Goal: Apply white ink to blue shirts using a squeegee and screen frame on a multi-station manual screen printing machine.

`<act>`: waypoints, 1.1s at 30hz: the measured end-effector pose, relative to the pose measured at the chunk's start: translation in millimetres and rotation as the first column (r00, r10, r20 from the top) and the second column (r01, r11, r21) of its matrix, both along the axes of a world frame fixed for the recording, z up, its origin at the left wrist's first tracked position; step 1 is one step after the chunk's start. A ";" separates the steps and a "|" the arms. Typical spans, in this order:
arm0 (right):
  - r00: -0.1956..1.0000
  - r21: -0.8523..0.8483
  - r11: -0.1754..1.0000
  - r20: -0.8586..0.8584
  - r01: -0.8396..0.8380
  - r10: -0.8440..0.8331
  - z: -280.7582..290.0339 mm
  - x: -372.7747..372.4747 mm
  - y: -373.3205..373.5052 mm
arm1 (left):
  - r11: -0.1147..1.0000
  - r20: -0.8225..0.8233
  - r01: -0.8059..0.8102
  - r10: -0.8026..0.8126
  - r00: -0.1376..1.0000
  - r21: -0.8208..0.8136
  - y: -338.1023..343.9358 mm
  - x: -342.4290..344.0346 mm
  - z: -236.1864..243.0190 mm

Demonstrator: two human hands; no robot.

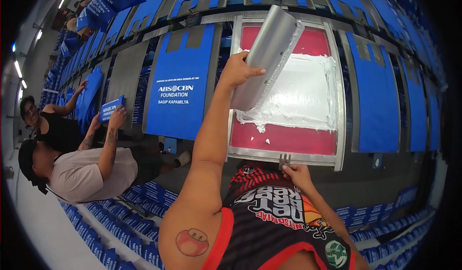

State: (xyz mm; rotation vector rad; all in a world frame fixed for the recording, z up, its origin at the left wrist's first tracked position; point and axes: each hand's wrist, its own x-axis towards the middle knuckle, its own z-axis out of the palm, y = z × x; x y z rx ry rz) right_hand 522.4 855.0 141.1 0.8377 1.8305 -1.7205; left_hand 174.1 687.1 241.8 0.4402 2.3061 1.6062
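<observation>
Fingers of the left hand [238, 71] are wrapped around a wide metal squeegee [271, 44], held tilted in the upper centre of the picture. White paste [313, 89] is smeared along its edge and over the red screen [288, 142], which is bordered by a pale frame [340, 125] right of centre. At lower centre, a metal bracket [285, 160] is touched by the right hand [299, 175]; whether it is pinched cannot be told. At left, a blue bag [109, 111] is held by a co-worker [96, 171].

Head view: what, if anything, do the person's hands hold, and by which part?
The left hand holds the metal squeegee by its left long edge, around mid-length. The right hand is at the pronged bracket; whether it grips cannot be told.
</observation>
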 end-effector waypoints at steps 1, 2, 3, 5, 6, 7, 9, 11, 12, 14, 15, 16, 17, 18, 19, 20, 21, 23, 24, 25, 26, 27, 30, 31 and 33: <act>1.000 0.001 1.000 0.006 0.016 -0.016 -0.6 2.2 -2.1 | 0.999 -0.030 0.033 -0.034 0.999 -0.033 8.5 4.9 1.3; 0.997 0.076 0.997 -0.071 0.020 -0.015 -1.3 4.5 -5.0 | 0.998 -0.022 0.051 -0.052 0.998 -0.030 14.6 9.2 2.7; 0.989 0.154 0.988 -0.145 0.031 -0.008 -1.1 5.6 -7.5 | 0.993 -0.051 0.048 -0.054 0.997 -0.109 17.4 12.6 4.5; 0.987 0.202 0.979 -0.157 -0.001 0.034 4.3 2.9 -9.6 | 0.977 -0.177 0.079 -0.115 0.977 -0.199 20.7 24.3 12.2; 0.987 0.222 0.975 -0.156 -0.010 0.046 5.4 4.8 -8.9 | 0.964 -0.182 0.102 -0.149 0.972 -0.246 20.3 28.2 15.1; 0.986 0.242 0.970 -0.158 -0.021 0.060 10.9 2.9 -9.8 | 0.949 -0.191 0.121 -0.182 0.965 -0.293 20.1 31.0 20.3; 0.986 0.248 0.969 -0.158 -0.009 0.049 15.7 -0.1 -10.2 | 0.907 -0.208 0.158 -0.255 0.945 -0.391 30.3 46.9 38.0; 0.983 0.250 0.968 -0.173 -0.019 0.064 18.1 -1.9 -9.0 | 0.899 -0.222 0.190 -0.294 0.930 -0.395 36.4 61.1 44.3; 0.984 0.259 0.964 -0.142 -0.064 0.103 16.6 -1.2 -7.1 | 0.877 -0.236 0.217 -0.341 0.910 -0.429 40.2 68.0 45.2; 0.978 0.243 0.960 -0.116 -0.142 0.174 15.1 -0.5 -2.5 | 0.848 -0.255 0.258 -0.407 0.877 -0.463 43.5 77.7 38.3; 0.979 0.243 0.961 -0.116 -0.134 0.166 16.4 0.4 1.8 | 0.802 -0.275 0.282 -0.475 0.836 -0.527 45.6 83.7 35.2; 0.948 0.324 0.909 -0.095 -0.260 0.305 19.6 -0.1 8.3 | 0.768 -0.291 0.300 -0.527 0.798 -0.567 48.8 88.2 28.0; 0.894 0.398 0.832 -0.064 -0.385 0.444 34.4 -7.7 13.5 | 0.733 -0.305 0.306 -0.571 0.762 -0.607 49.1 93.0 20.8; 0.860 0.394 0.803 -0.057 -0.447 0.507 54.1 -13.2 26.3 | 0.686 -0.282 0.315 -0.609 0.741 -0.655 49.4 98.4 14.4; 0.877 0.378 0.835 -0.108 -0.399 0.468 86.0 -25.7 41.3 | 0.608 -0.211 0.324 -0.645 0.735 -0.725 51.0 104.7 12.7; 0.890 0.359 0.864 -0.159 -0.352 0.428 108.4 -37.3 55.2 | 0.575 -0.185 0.333 -0.662 0.727 -0.747 51.1 109.5 8.7; 0.841 0.444 0.895 -0.464 -0.051 0.278 114.7 -41.7 66.9 | 0.542 -0.160 0.349 -0.684 0.711 -0.764 54.4 113.5 4.6; 0.617 0.880 0.433 -0.454 0.197 0.642 135.3 -74.8 87.8 | 0.522 -0.138 0.363 -0.694 0.706 -0.771 60.9 119.1 -4.4; 0.604 0.939 0.180 -0.328 0.293 0.727 138.6 -94.3 91.7 | 0.501 -0.115 0.364 -0.696 0.708 -0.785 62.5 119.9 -9.8; 0.606 0.940 0.177 -0.324 0.291 0.726 123.2 -110.1 106.1 | 0.480 -0.096 0.368 -0.701 0.706 -0.797 64.7 118.9 -12.4; 0.599 0.977 0.189 -0.209 0.096 0.773 94.9 -123.9 124.3 | 0.464 -0.081 0.368 -0.702 0.708 -0.806 66.3 115.9 -11.0; 0.562 0.976 0.191 -0.099 -0.107 0.821 77.7 -132.5 133.9 | 0.464 -0.076 0.372 -0.701 0.709 -0.804 58.7 112.4 -10.8; 0.628 0.937 0.098 0.145 -0.336 0.765 76.6 -127.1 125.7 | 0.432 -0.131 0.189 -0.609 0.782 -0.882 -2.2 114.6 -19.1; 0.625 0.982 0.135 -0.024 -0.131 0.780 52.0 -108.9 124.5 | 0.414 -0.142 0.146 -0.589 0.795 -0.898 -24.7 121.1 -32.0; 0.603 0.992 0.109 -0.128 0.069 0.788 37.6 -97.7 115.9 | 0.682 -0.420 0.066 -0.520 0.743 -0.728 -44.7 142.2 -63.1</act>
